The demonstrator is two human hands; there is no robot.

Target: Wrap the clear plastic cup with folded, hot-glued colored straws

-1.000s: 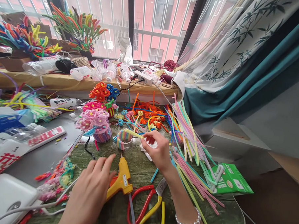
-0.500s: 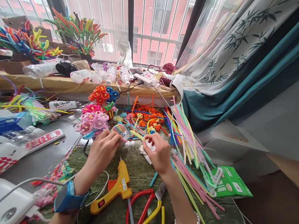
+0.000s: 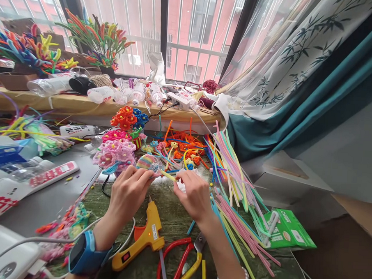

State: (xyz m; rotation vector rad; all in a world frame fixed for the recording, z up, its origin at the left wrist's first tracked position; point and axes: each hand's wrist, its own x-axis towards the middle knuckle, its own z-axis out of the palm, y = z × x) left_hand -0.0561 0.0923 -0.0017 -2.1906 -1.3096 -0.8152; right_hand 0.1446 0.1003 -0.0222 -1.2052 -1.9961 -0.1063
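My left hand (image 3: 130, 190) is closed with its fingertips at the near edge of a clear plastic cup-like piece (image 3: 150, 162), wrapped in pastel rainbow-striped pipe cleaner. A bit of pink shows at those fingertips. My right hand (image 3: 193, 194) pinches a pale yellow pipe cleaner (image 3: 168, 175), whose far end points left to the cup piece. Below the hands lie a yellow hot glue gun (image 3: 149, 228), its small light lit, and scissors (image 3: 185, 258) with red and yellow handles. Behind my right fingers is a white tissue (image 3: 182, 182), partly hidden.
Pipe-cleaner flowers (image 3: 116, 151) stand behind my left hand. Loose pipe cleaners (image 3: 233, 174) and a green packet (image 3: 291, 230) lie to the right. Orange pieces (image 3: 186, 141) are at the back. A white device (image 3: 11, 251) with a cable and bottles (image 3: 5, 193) occupy the left.
My right hand has moved slightly left and down, bringing the yellow pipe cleaner closer to the cup piece. The cup piece has turned, so more of its clear plastic shows.
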